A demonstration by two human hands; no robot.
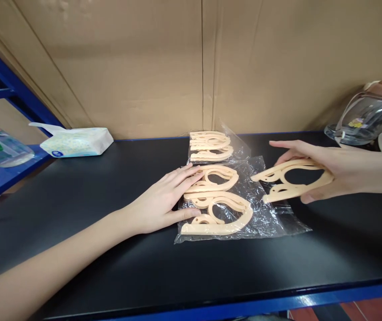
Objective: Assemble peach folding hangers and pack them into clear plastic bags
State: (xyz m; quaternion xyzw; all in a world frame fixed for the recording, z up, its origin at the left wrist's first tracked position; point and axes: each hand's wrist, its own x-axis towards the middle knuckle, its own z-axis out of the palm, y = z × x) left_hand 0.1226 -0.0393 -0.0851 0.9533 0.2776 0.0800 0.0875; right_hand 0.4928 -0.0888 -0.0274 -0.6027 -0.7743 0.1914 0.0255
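Several beige folding clothes hangers (231, 225), folded up, lie in clear plastic bags (271, 218) on the black tabletop. My left hand (167, 196) rests on the left side of these hangers, fingers stretched out and thumb spread over the nearest one. Over the bag's right end, my right hand (321, 165) grips another folded hanger (299, 187) between thumb and fingers, one finger pointing out to the left. Farther back, more hangers (211, 146) lie stacked in plastic film.
A tissue pack (79, 141) lies at the back left, beside a blue metal frame (13, 96). A clear bottle (367, 118) with a strap lies at the back right. Cardboard (137, 67) rises behind the black tabletop (137, 272).
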